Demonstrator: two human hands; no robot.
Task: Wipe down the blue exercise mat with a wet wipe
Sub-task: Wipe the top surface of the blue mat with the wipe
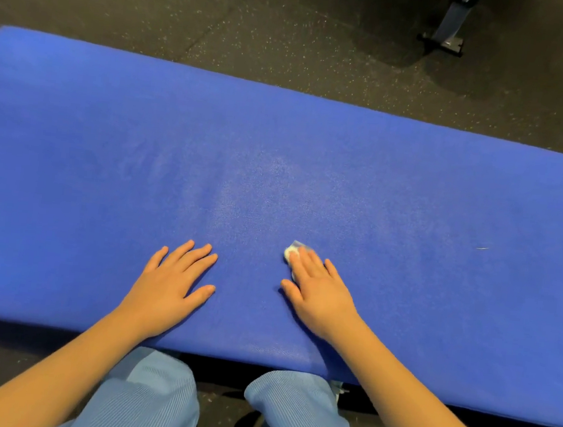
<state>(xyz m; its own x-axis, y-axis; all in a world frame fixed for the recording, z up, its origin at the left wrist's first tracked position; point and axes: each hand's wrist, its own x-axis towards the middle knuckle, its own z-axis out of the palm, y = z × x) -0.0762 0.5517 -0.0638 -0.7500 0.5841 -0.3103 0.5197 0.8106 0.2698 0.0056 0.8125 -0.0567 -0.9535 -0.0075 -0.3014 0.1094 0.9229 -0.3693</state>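
A thick blue exercise mat [313, 154] lies across the whole view on a dark floor. My left hand [170, 285] lies flat on the mat near its front edge, fingers spread and straight, with nothing under it. To its right, my right hand [317, 292] presses a small white wet wipe [292, 251] flat against the mat with straight fingers. Only the wipe's far end shows beyond the fingertips. A paler, faintly shiny patch marks the mat just beyond both hands.
Dark speckled rubber floor [290, 35] surrounds the mat. A metal equipment leg with a black foot [449, 26] stands at the far right. My knees in light blue trousers [152, 400] sit against the mat's front edge.
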